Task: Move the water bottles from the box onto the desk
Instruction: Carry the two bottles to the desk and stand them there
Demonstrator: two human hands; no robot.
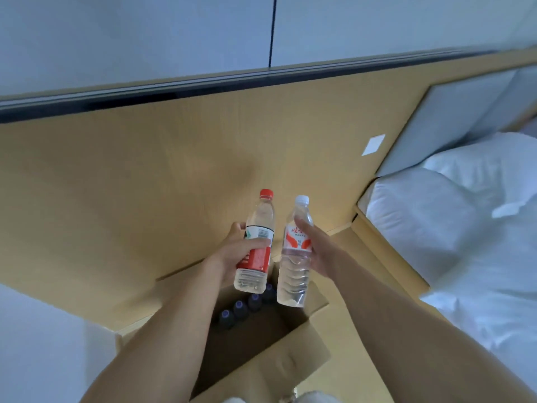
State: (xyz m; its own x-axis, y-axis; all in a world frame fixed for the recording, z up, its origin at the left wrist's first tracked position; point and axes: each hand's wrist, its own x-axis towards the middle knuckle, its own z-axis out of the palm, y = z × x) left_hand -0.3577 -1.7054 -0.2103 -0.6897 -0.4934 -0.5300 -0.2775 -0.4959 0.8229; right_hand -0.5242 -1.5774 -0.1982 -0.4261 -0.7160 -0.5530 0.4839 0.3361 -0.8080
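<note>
Pale wood panelling [145,170] fills the far side of the room as I look down through the head camera, with a dark rail [203,85] running along its top edge and grey-white wall panels [130,33] above it. At right lies a bed with white bedding [465,222] against a grey padded headboard [453,120], and a small white square plate [374,144] sits on the panelling just left of the headboard. Near me, low in the middle of the view, an open cardboard box [279,353] stands on the floor, and four dark-capped bottles [241,308] remain in a row inside it at its far side. My left hand [232,251] grips a red-capped water bottle [257,242] around its red-and-white label, fingers curled round the far side and thumb across the near side. My right hand [316,245] holds a white-capped water bottle [296,251] by its middle, thumb pressed along the label; its fingers are hidden behind the bottle, so I cannot tell exactly how they lie. Both bottles are upright, side by side and just apart, raised above the far end of the box. No desk surface can be made out from this angle.
</note>
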